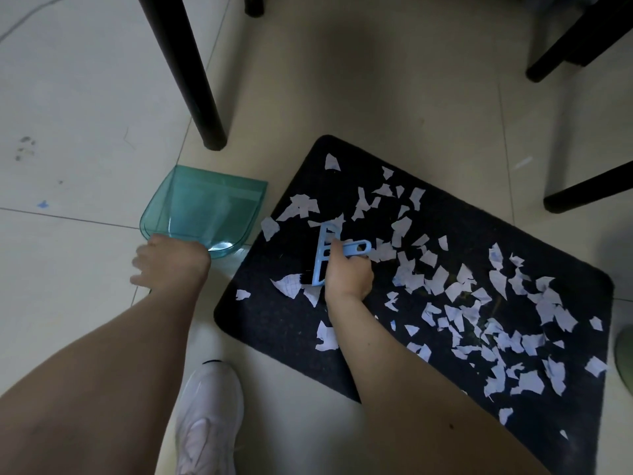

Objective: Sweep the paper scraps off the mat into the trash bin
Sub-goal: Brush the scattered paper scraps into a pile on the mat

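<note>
We see a pale tiled floor (85,108) with grey grout lines and a few dark smudges at the left. Black furniture legs (191,73) stand on it at the top and right. A dark rectangular mat (294,323) lies angled on the tiles, and torn white paper scraps (459,289) cover most of it, densest toward the right. We read no labels or writing. A translucent teal dustpan (205,210) sits on the floor just beside the mat's left edge. The left hand (168,262) grips the dustpan's near rim, arm extended. The right hand (347,272), fingers curled, holds a light blue hand brush (327,248) against the mat among the scraps. A white sneaker (205,419) stands near the mat's lower corner.
</note>
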